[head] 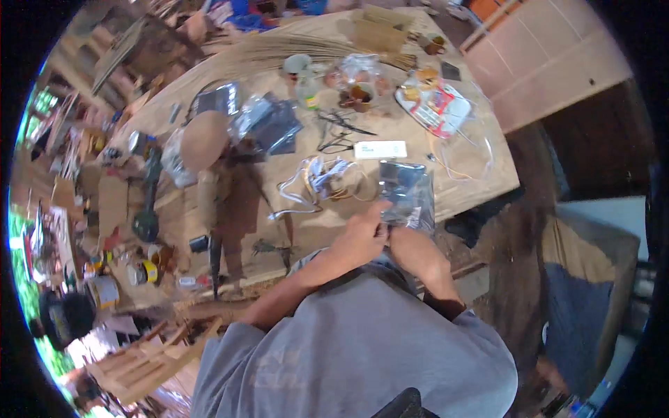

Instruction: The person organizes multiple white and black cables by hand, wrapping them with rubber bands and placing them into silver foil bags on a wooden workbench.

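My left hand (368, 232) and my right hand (415, 251) are close together at the table's near edge. Between and above them is a shiny silver-grey plastic bag (406, 190). The fingers of my left hand close on its lower left side. My right hand grips its lower edge, with those fingers partly hidden. What is inside the bag cannot be made out. Just beyond it lies a small white box (380, 150) bearing writing. To the left is a loose bundle of white and yellowish cables (329, 177).
Black cables (339, 133) and dark plastic packets (272, 125) lie farther back on the wooden table (292, 230). A clear bottle (308, 91), a brown cup (359, 96) and an opened food wrapper (436, 107) stand beyond. At left are a yellow-banded jar (143, 273) and a cardboard piece (112, 204).
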The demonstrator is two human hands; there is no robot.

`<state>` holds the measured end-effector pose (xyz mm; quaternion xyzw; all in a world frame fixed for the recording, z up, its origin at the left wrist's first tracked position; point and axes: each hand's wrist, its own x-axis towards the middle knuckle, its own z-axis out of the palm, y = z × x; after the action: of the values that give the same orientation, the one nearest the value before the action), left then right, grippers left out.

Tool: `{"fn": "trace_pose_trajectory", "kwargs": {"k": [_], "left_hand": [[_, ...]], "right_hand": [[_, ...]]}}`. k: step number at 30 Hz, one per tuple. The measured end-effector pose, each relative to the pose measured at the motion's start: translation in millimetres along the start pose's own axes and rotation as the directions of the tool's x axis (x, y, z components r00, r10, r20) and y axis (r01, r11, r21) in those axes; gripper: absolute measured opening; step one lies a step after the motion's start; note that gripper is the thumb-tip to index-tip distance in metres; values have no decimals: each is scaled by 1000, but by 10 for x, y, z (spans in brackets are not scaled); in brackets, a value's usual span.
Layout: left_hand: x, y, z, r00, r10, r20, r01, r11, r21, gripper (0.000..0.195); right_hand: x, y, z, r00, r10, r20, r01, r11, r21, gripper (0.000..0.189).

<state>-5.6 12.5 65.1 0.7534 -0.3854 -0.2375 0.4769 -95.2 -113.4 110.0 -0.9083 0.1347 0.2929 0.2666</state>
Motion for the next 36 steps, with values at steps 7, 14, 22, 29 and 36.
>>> {"fn": "trace_pose_trajectory", "kwargs": {"k": [7,14,22,29,36], "left_hand": [[270,67,-318,973,-226,-35,227,974,23,44],[416,103,-98,991,-134,15,134,984,-113,53],[289,-46,513,970,75,230,-27,978,-205,41],[185,-613,-50,994,-86,-72,95,985,142,25],[219,-1627,-654,818,-184,-545,293,949,120,21]], "right_hand": [[-247,38,-242,656,-530,-537,511,836,-201,30],[320,464,256,786,242,-569,476,350,807,70],[533,598,181,857,506,-94,230,-213,950,24],[1171,1526,-65,766,580,-278,460,-191,867,26],[2436,2618,-136,761,617,-201,392,-190,900,22]]}}
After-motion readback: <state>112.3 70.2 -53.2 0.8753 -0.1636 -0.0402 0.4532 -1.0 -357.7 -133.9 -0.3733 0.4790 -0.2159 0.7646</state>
